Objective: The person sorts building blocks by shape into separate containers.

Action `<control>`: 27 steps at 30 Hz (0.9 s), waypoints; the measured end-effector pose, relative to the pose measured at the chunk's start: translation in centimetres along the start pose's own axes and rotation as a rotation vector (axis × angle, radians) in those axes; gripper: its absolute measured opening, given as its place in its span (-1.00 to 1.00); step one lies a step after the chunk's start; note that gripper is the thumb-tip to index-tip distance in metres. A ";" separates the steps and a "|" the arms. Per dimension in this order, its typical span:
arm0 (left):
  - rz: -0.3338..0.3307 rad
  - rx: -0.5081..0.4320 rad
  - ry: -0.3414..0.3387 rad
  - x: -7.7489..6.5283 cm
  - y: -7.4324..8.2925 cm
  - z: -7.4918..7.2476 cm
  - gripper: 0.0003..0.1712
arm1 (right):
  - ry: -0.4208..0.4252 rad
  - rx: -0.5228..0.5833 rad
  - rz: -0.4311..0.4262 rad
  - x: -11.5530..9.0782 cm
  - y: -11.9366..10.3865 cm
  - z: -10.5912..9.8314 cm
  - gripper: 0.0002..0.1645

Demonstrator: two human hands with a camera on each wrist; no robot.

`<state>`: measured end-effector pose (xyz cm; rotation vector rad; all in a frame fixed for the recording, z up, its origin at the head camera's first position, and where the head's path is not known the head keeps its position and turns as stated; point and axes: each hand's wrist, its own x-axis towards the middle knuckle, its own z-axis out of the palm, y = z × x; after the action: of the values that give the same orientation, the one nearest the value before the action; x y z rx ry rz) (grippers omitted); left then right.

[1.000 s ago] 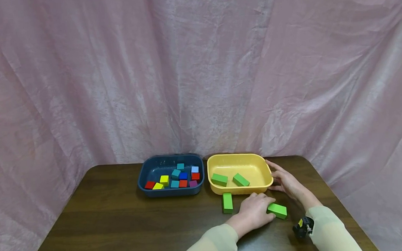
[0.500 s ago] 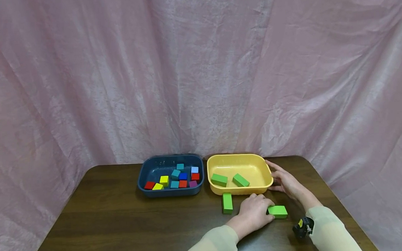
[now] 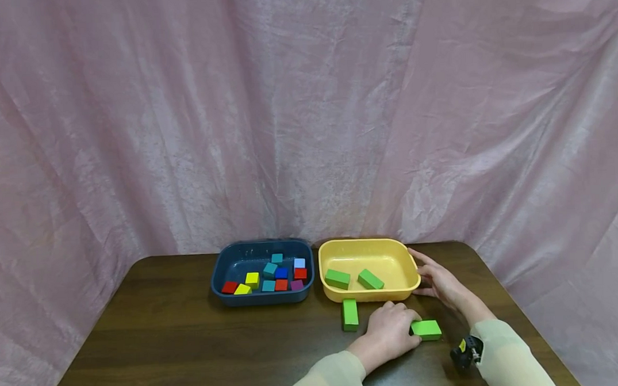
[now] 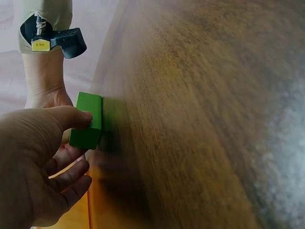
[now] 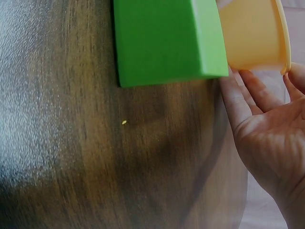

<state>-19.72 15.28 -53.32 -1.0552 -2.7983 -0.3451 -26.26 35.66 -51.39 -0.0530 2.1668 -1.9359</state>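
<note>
My left hand (image 3: 389,331) pinches one end of a green rectangular block (image 3: 427,330) between thumb and fingers, low over the table in front of the yellow tray (image 3: 367,296). In the left wrist view the thumb presses the side of the green block (image 4: 86,119), and the other fingers are loosely bent. My right hand (image 3: 444,285) is at the tray's right end, its extended fingers against the outer wall and rim. Two green blocks (image 3: 338,279) lie inside the tray. Another green block (image 3: 350,315) is on the table just before the tray's front left corner.
Left of the yellow tray stands a dark blue tray (image 3: 264,297) with several coloured cubes (image 3: 253,279) in it. A pink curtain (image 3: 305,112) hangs behind the brown wooden table (image 3: 181,342). One tiny yellow speck (image 5: 124,122) lies on the table near the right hand.
The green block in my left hand has turned from slanted to nearly level with the table's front. The right hand and both trays have stayed in place.
</note>
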 end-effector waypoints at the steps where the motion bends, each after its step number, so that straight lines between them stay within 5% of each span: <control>1: 0.005 0.000 0.001 -0.1 -0.1 0.0 -0.64 | -0.001 0.003 0.000 0.0 0.0 0.0 -0.19; 14: 0.084 -0.046 -0.005 -2.3 -1.4 -2.2 -0.58 | 0.009 0.002 0.009 0.0 0.3 0.1 -0.18; 27: 0.138 -0.114 0.125 -3.5 -2.9 -5.9 -0.57 | -0.007 -0.008 -0.008 -0.1 0.0 0.0 -0.18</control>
<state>-18.75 9.41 -48.81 -1.1983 -2.6068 -0.5398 -26.18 35.66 -51.37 -0.0691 2.1734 -1.9287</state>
